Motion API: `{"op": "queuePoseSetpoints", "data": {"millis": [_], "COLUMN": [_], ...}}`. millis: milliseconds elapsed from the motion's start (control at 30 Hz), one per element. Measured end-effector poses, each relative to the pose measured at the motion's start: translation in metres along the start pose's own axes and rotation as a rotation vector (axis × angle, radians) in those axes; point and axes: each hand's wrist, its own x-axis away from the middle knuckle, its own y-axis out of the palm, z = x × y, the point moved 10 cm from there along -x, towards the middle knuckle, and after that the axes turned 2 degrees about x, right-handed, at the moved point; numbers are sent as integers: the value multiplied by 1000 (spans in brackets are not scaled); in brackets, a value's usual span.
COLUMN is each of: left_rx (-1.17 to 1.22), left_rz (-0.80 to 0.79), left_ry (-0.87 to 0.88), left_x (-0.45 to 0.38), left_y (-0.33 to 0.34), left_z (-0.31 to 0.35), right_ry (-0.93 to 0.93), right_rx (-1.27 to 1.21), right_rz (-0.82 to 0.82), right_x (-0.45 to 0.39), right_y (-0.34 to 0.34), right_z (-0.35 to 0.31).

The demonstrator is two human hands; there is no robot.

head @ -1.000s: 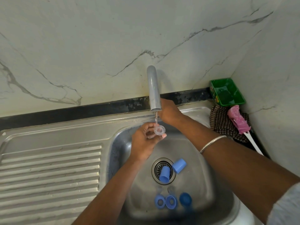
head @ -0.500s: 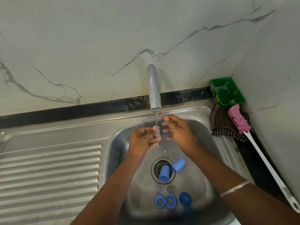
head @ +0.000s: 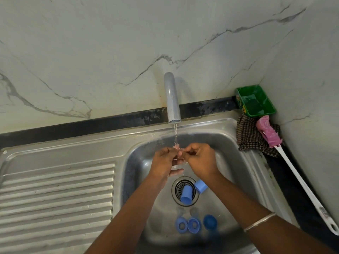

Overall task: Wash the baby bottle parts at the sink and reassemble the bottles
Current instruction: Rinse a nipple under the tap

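Item: small clear bottle part [head: 177, 156], largely hidden, under the tap [head: 172, 99] stream over the sink [head: 201, 133]. Left hand [head: 165, 162] and right hand [head: 199, 159] pinch it between curled fingers. Probably light, soft, slippery wet; best held at the rim.

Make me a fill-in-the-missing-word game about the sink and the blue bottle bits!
1. Water runs from the grey ____ onto both hands, the left hand and the right hand.
2. One blue cap lies on top of the round ____ in the sink.
3. The bottle brush on the counter has a ____ head.
4. The tub in the corner is ____.

Missing words: tap; drain; pink; green
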Motion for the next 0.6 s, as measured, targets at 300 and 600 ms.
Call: {"op": "queuePoseSetpoints", "data": {"millis": [300,600], "left_rx": [-637,-479], "left_rz": [102,156], "left_ry": [490,397], "left_x": [4,6], "left_y": [-4,-25], "left_z": [39,36], "right_ry": [28,-573], "right_rx": [-175,431], "right_rz": [-214,-242], "right_x": [-3,7], "right_y": [13,20], "right_z": [1,-53]}}
